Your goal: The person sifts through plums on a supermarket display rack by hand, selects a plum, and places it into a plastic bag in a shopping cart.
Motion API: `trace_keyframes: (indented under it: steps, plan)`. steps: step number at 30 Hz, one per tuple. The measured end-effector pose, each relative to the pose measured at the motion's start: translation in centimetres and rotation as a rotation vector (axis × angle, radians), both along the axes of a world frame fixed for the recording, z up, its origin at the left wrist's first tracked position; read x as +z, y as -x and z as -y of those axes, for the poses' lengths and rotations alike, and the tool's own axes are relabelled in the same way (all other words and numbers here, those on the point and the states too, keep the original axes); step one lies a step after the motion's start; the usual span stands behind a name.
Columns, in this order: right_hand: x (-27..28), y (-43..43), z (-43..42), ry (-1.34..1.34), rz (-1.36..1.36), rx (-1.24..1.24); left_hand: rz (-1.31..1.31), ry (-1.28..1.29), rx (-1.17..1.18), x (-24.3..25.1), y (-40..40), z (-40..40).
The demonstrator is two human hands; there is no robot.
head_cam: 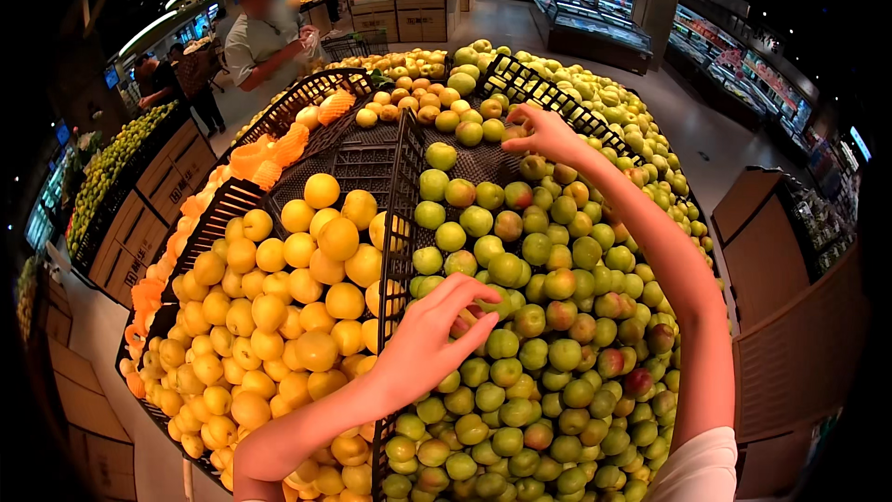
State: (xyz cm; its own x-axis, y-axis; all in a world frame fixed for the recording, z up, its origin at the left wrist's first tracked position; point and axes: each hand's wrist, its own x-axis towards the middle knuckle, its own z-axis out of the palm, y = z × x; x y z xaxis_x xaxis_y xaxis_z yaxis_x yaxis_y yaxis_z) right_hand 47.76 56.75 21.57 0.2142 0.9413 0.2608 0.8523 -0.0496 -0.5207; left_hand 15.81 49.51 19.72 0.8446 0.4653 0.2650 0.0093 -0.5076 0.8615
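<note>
My left hand hovers over a heap of green plums, some blushed red. Its fingers are bent, thumb apart, and nothing is plainly gripped. Farther out, my right hand reaches to the back of the same compartment. A reddish-green plum shows between its thumb and fingers; whether they grip it is unclear. Beside the plums, past a black plastic divider, lie round yellow fruits. Dark textured matting shows between the front heap and the plums at the back.
Black slatted barriers edge the compartment, with pale green fruit beyond the right one. Orange foam fruit nets line the left side. A person stands across the display by a shopping cart. Brown boxes stand at right.
</note>
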Motion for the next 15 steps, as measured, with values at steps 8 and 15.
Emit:
trace_keyframes:
  steps: [8, 15]
  plan:
    - [-3.2, -4.2, -7.2, -0.389, -0.193, -0.302, -0.028, -0.010, 0.033, -0.6, 0.4, -0.1]
    - [-5.6, -5.9, -11.4, -0.332, -0.244, -0.401, -0.010, -0.018, 0.057, -1.0, 1.3, -0.9]
